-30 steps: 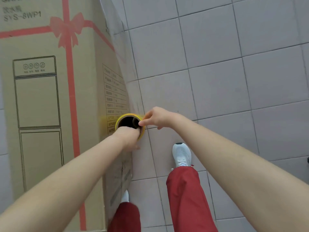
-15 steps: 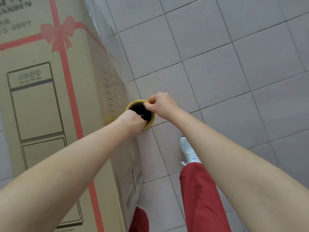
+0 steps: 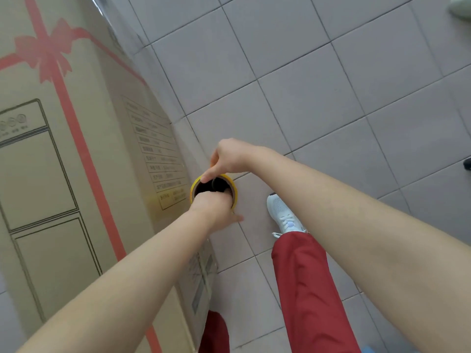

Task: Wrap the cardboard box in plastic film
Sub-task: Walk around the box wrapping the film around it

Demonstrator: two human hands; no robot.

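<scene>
My left hand (image 3: 216, 209) has its fingers curled inside the film roll (image 3: 229, 185), holding it. My right hand (image 3: 230, 157) pinches the roll's rim. The roll is just beside the big cardboard box (image 3: 76, 174).

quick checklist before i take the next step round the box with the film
1. Grip of left hand on film roll, near rim: ok.
2. Pinch of right hand on far rim: ok.
3. Roll close beside cardboard box: ok.
4. Tension of film along box side: cannot tell.
5. Bare floor tiles ahead of white shoe: ok.
6. Amount of film left: cannot tell, hidden below the hands.
</scene>
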